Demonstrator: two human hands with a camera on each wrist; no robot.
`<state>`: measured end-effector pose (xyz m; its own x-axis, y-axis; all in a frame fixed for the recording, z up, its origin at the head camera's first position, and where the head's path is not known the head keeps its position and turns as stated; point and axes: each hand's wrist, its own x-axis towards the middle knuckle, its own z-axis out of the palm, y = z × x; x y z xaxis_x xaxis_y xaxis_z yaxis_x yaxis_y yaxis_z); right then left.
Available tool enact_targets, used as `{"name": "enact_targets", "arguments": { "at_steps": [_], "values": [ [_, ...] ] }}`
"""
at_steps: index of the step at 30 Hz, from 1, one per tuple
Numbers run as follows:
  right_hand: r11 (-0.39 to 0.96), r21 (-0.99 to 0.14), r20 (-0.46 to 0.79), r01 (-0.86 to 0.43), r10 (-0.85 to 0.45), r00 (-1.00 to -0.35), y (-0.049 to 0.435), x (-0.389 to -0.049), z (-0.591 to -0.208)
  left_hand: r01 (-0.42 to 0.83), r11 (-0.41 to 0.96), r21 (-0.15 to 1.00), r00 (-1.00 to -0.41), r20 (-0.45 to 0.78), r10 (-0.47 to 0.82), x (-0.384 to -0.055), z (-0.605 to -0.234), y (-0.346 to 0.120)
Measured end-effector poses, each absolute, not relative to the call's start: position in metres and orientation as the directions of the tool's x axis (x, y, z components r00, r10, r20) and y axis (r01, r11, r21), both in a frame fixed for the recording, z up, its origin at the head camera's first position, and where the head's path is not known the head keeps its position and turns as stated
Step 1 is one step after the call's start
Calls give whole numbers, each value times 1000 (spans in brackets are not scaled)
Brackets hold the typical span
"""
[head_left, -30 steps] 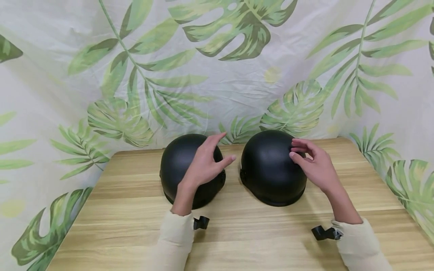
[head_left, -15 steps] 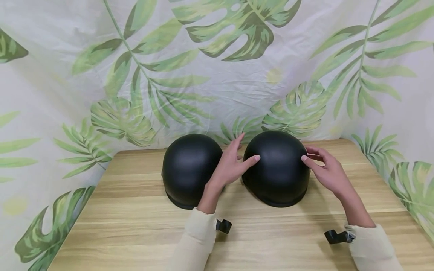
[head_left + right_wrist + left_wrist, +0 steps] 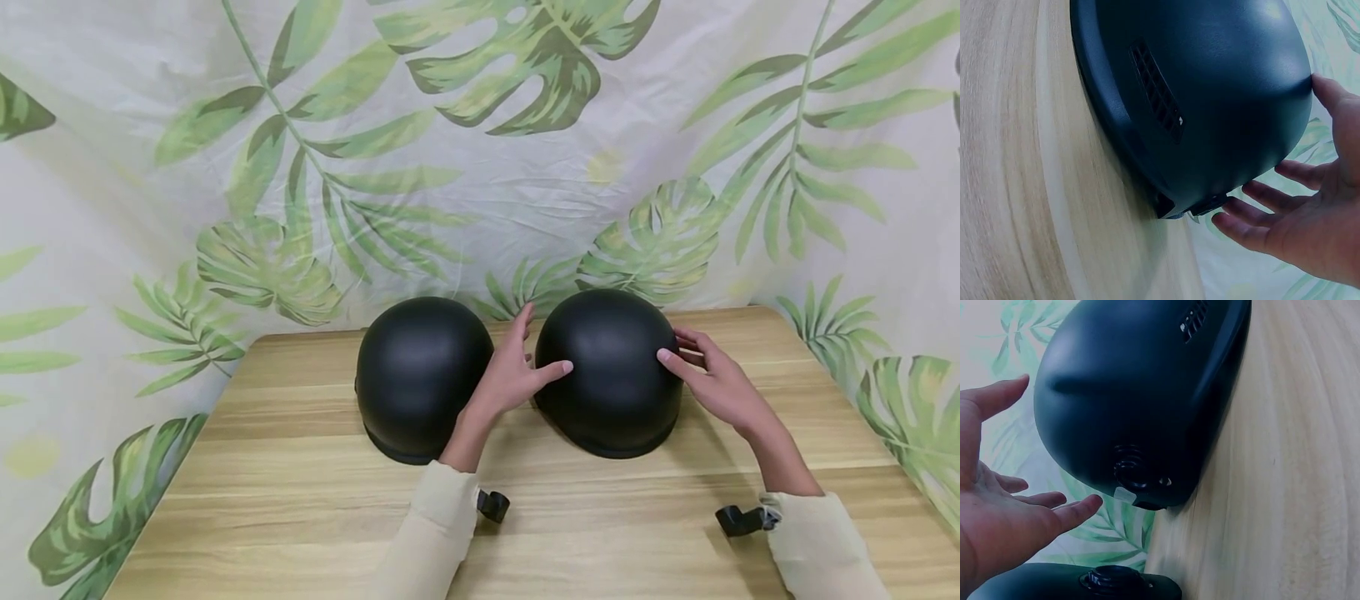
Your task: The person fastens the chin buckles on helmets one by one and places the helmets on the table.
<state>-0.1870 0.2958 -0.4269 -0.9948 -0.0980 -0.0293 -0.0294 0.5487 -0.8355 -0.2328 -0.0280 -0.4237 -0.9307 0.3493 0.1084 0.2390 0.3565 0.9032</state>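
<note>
Two black helmets stand dome up, side by side on a wooden table. Between the left helmet (image 3: pixel 408 375) and the right helmet (image 3: pixel 607 371) is my left hand (image 3: pixel 508 373), fingers spread, its thumb overlapping the right helmet's left edge. The left wrist view shows a gap between this hand and the right helmet's shell (image 3: pixel 1129 381). My right hand (image 3: pixel 712 385) is at the right helmet's far side, thumb tip on the dome. In the right wrist view its fingers (image 3: pixel 1260 194) reach along the side by a dark knob (image 3: pixel 1210 203), extended, not curled under the rim.
The wooden table (image 3: pixel 285 517) extends in front of and beside the helmets. A leaf-print cloth (image 3: pixel 480 167) hangs behind its back edge. Black wrist devices (image 3: pixel 492 506) stick out from both sleeves.
My left hand has moved right, from in front of the left helmet into the space between the two. My right hand has shifted slightly right, onto the right helmet's side. Both helmets stay in place.
</note>
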Motion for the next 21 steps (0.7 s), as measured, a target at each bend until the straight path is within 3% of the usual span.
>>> {"name": "enact_targets", "arguments": {
  "at_steps": [9,21],
  "values": [
    [554,-832,-53,-12,-101,-993,294,-186,-425,198,459,866,-932,22,361,-235,-430,-29],
    [583,-812,-70,-5,-106,-992,294,-187,-425,138,453,881,-935,-34,352,-233,-431,-31]
  ]
}}
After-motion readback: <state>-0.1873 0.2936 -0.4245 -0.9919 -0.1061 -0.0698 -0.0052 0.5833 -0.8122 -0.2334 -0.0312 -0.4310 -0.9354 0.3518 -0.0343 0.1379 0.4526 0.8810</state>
